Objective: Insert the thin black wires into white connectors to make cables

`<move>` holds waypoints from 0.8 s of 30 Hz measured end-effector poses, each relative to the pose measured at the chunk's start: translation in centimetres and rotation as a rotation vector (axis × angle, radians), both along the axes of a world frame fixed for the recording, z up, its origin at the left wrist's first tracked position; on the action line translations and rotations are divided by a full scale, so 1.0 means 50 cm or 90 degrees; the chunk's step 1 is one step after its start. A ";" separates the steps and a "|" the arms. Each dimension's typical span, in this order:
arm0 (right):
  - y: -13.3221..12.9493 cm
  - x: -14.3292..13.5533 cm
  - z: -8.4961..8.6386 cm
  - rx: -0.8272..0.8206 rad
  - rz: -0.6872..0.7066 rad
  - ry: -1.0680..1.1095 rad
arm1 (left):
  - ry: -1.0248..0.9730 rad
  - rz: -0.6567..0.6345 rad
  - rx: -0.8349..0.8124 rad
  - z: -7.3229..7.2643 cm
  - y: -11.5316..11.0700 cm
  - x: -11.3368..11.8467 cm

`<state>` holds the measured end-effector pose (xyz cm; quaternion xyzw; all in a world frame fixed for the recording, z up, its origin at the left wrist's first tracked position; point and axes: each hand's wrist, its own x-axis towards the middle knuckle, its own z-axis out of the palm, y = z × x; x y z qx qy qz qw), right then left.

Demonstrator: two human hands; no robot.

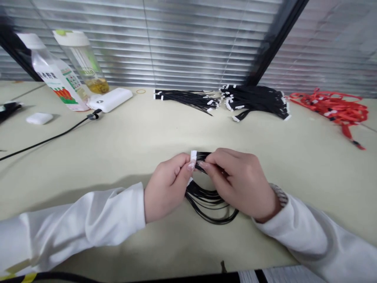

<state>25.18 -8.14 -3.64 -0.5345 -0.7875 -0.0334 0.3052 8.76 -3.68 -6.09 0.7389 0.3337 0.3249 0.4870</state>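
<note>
White sleeves [114, 216] reach in from both lower corners, and a black cord with yellow bands [59, 276] runs along the bottom left edge. Near the middle of the pale tabletop [123, 141], the left hand [166, 188] pinches a white connector [193, 155] between thumb and fingers. The right hand [238, 182], with a band [279, 195] at its wrist, pinches thumb against forefinger on the black wires [203, 192] just beside that connector; its other fingers are curled and partly hidden. Below, the wires bend into a loop between the two hands. Farther back lie a thin black wire bundle [185, 98], a thicker black bundle [259, 101] and, at right, tangled red cables [335, 108]. At left, a white power bank [113, 100] sits beside a leaning labelled bottle [55, 76] and a clear tumbler [84, 63], before window blinds [182, 43].
</note>
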 end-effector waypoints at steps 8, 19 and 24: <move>0.014 0.043 0.015 -0.083 0.053 0.066 | 0.000 0.021 0.049 -0.014 0.027 -0.005; -0.009 0.136 0.055 0.123 0.121 0.186 | 0.047 0.405 -0.045 0.018 0.256 -0.061; 0.034 0.135 0.000 0.135 0.143 -0.033 | 0.057 0.470 -0.043 0.006 0.323 -0.053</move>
